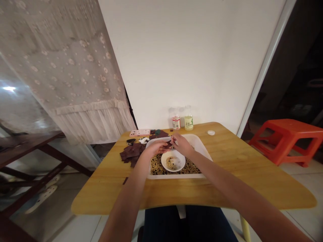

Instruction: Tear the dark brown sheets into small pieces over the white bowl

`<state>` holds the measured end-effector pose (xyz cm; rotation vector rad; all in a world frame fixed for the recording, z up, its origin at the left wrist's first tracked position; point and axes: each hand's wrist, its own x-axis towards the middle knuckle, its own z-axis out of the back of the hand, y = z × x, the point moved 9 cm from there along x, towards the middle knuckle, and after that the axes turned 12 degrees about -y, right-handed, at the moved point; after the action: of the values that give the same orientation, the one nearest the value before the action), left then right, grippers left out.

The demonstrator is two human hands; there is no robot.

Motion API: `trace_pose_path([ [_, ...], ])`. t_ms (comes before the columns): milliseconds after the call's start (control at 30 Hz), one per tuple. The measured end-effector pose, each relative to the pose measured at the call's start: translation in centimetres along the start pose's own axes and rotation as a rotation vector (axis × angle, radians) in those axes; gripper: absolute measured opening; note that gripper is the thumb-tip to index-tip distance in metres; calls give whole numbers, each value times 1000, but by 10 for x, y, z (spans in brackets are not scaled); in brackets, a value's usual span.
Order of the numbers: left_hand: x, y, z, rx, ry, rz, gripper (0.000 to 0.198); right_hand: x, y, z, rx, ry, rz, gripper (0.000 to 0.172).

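My left hand (156, 148) and my right hand (182, 145) meet above the far part of a white tray (205, 149). Between them is a small dark brown piece (168, 144), perhaps paper or cloth; the fingers of both hands close on it. Just below the hands stands a white bowl (179, 161) with some small pale round grains or beads in it. Around the bowl, many small round pale and dark pieces (156, 167) cover the tray's floor. To the left of the tray lies a loose pile of dark brown pieces (132, 153).
A pink phone (140, 132), a crumpled white piece (144, 140) and a dark small object (131, 141) lie at the wooden table's (234, 168) left back. Two bottles, one red-labelled (176, 122), one green-labelled (188, 122), stand by the wall; a white lid (211, 132) lies right. An orange stool (290, 134) stands beyond.
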<state>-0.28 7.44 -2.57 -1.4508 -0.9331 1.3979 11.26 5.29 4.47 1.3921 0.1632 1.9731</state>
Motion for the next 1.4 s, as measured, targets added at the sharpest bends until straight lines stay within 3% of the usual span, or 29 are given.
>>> trace_pose_path([
  [1100, 1, -1, 0, -18, -7, -11, 30, 1, 2, 0, -3, 6, -1, 12],
  [1400, 3, 0, -2, -22, 24, -8, 37, 2, 4, 3, -5, 5, 3, 12],
])
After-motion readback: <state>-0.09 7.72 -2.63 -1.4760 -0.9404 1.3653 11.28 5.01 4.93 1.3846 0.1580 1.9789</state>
